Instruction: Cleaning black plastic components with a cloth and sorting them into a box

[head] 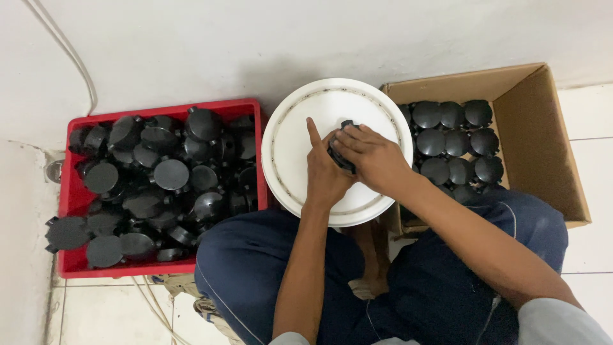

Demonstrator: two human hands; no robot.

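black round plastic part [342, 148] on white lid [287, 160] | left hand [324, 176], right hand [373, 160] fingers closed around it | likely light, stiff, smooth; hold by rim

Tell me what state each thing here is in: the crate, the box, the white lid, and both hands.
Red crate: heaped with loose black round parts.
Cardboard box: flaps open, black round pieces packed in neat rows.
White round lid: lying flat, serving as a work surface.
Left hand: on a small black part, index finger extended.
Right hand: closed over that same part.
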